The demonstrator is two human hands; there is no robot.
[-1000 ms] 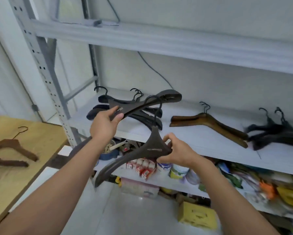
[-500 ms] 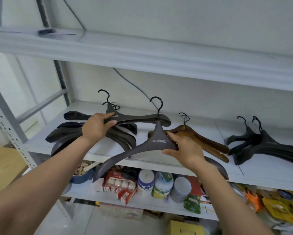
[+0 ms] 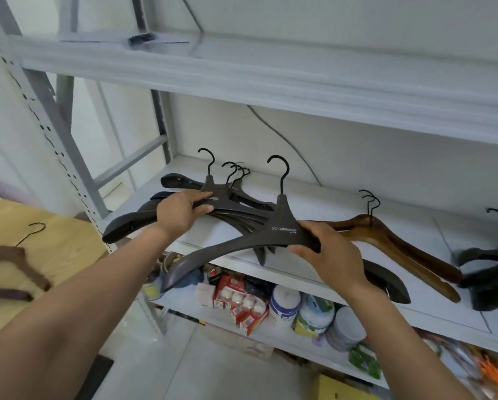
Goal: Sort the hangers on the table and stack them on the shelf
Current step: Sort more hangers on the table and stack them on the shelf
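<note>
Shelf (image 3: 324, 205) holds hanger stack (image 3: 243, 217); left hand (image 3: 181, 212), right hand (image 3: 330, 254) grip hangers (image 3: 266, 238).

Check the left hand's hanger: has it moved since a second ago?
Yes. The hanger in the left hand has come down from above the dark pile on the shelf to rest on it.

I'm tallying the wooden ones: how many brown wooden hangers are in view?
4. A stacked pair of brown wooden hangers lies on the white metal shelf; one hooked brown hanger and one cropped brown hanger lie on the wooden table. More may sit off-frame.
</note>
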